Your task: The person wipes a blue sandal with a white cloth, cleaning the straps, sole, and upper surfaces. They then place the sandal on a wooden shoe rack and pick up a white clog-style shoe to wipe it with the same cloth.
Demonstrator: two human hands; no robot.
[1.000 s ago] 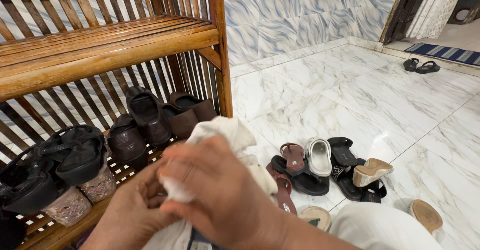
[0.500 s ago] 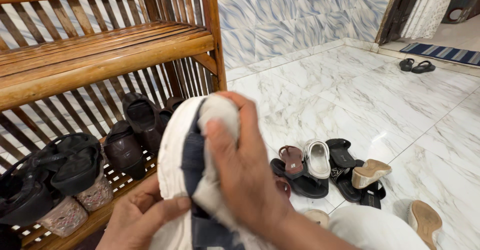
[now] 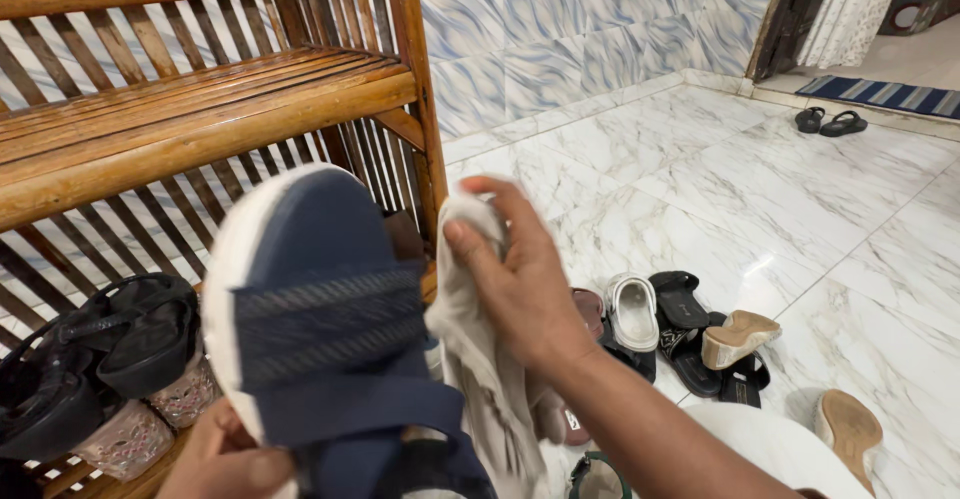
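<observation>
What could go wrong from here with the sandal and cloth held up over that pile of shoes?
The left hand grips the navy sandal only at its lower end, so it may slip and fall onto the black shoes on the wooden rack. The pale cloth in the right hand hangs loose and could drag over the footwear on the marble floor, possibly picking up dirt.

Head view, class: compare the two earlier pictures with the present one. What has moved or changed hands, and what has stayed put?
The navy sandal has turned its strapped top toward the camera, held from below by the left hand. The right hand, which lay over the sandal, has come off to its right side, keeping hold of the pale cloth. The wooden rack and the shoes on the floor have not moved.
</observation>
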